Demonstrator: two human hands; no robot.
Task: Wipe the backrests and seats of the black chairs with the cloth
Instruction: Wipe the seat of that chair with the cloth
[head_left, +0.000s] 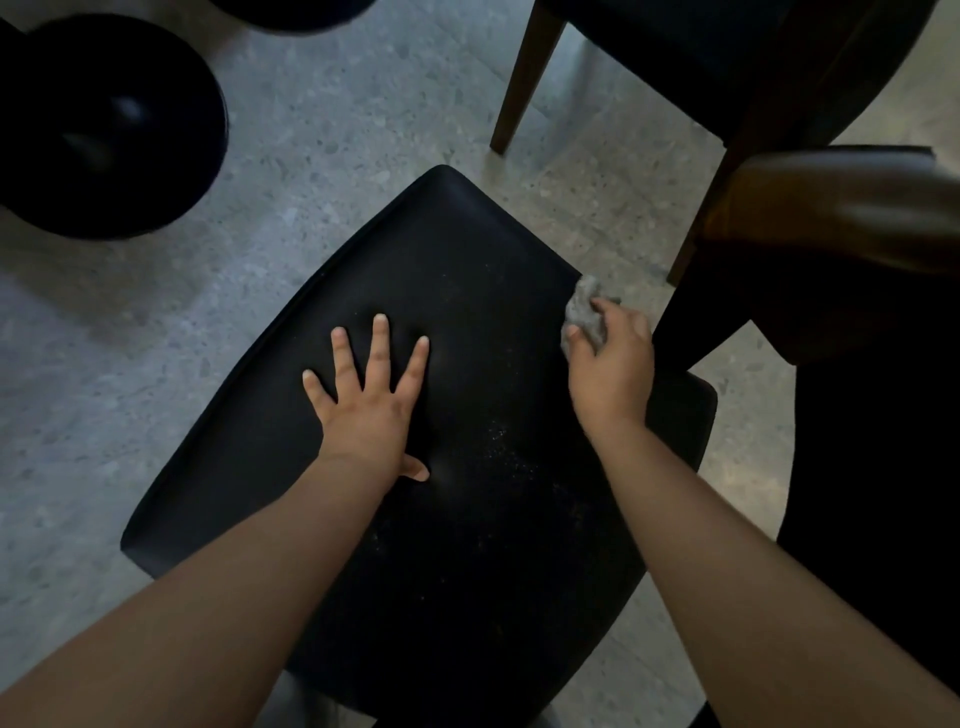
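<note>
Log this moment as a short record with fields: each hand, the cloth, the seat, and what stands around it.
left hand: flat on the seat, fingers spread
right hand: grips the cloth at the seat's right edge
cloth: grey, bunched up
seat: black, pale specks scattered on it
surroundings: chair with wooden legs beyond, round black object to the left, speckled grey floor
</note>
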